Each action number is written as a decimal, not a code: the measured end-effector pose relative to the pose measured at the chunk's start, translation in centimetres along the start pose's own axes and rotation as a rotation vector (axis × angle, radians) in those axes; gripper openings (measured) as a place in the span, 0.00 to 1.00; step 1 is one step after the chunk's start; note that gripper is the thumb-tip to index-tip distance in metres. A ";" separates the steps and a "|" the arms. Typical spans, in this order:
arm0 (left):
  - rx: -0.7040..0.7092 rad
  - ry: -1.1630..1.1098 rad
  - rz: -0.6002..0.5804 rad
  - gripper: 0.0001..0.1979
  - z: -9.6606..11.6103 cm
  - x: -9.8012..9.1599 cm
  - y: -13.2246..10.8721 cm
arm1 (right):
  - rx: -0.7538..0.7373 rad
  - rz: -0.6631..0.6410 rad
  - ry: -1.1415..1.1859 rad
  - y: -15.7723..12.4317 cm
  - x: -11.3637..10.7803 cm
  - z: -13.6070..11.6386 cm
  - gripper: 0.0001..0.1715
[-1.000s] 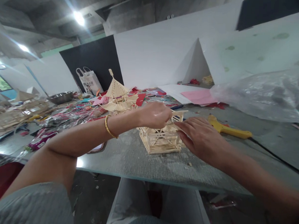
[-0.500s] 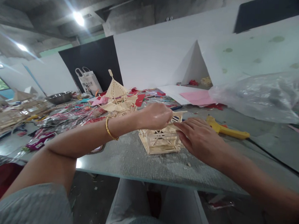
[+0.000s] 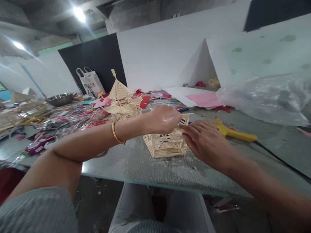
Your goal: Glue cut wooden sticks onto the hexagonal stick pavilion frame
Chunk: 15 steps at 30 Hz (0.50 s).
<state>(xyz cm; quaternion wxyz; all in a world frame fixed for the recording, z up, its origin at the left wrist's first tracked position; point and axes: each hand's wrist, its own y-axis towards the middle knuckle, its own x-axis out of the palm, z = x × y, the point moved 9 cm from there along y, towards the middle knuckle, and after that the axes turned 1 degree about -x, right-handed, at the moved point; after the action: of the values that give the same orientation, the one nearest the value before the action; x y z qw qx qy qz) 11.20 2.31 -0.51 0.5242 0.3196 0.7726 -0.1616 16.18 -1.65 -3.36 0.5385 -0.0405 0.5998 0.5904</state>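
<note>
The stick frame [image 3: 166,145] sits mid-table [image 3: 143,163] between both hands, and a top piece seems to be going on. The left hand [image 3: 163,119] is clenched on a thin stick [image 3: 186,115] over its far edge. The right hand [image 3: 204,143] has its fingers at the top right corner — pinching or only pressing, I cannot tell. The next move calls for light, steady seating — the frame looks fragile.

pale wooden model [image 3: 167,145], yellow glue gun [image 3: 230,132]

Left hand [image 3: 163,119] hides stick model [image 3: 167,145] top; right hand [image 3: 204,142] fingertips hidden behind it.
</note>
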 end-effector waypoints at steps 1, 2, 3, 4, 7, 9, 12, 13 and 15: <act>0.007 -0.002 0.002 0.13 0.0 0.0 0.0 | -0.001 0.002 0.000 0.0 0.0 0.0 0.14; 0.013 -0.004 0.004 0.12 0.0 0.1 0.0 | -0.001 0.005 0.000 0.0 0.0 0.0 0.14; 0.016 -0.010 0.003 0.12 0.0 0.1 0.1 | -0.001 0.006 0.001 0.0 0.0 0.0 0.14; 0.014 -0.017 -0.003 0.12 -0.1 0.1 0.1 | 0.001 0.006 0.001 0.0 0.0 0.0 0.14; -0.024 -0.045 -0.039 0.12 -0.4 0.0 0.1 | 0.004 0.005 -0.001 0.0 0.0 -0.1 0.13; -0.042 -0.070 -0.065 0.11 -0.6 -0.1 0.1 | -0.003 0.012 -0.008 0.1 0.0 -0.2 0.13; -0.026 -0.099 -0.063 0.11 -0.6 -0.3 0.0 | -0.005 0.020 -0.012 0.1 -0.1 -0.2 0.14; -0.021 -0.100 -0.054 0.11 -0.6 -0.4 0.0 | -0.003 0.020 -0.012 0.0 -0.1 -0.2 0.14; -0.024 -0.091 -0.039 0.12 -0.7 -0.4 -0.1 | 0.000 0.019 -0.014 0.0 -0.1 -0.2 0.14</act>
<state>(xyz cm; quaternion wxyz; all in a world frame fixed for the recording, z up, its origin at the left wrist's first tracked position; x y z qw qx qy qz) 10.70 2.54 0.10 0.5595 0.2904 0.7558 -0.1771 16.12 -1.82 -3.32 0.5371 -0.0303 0.5963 0.5959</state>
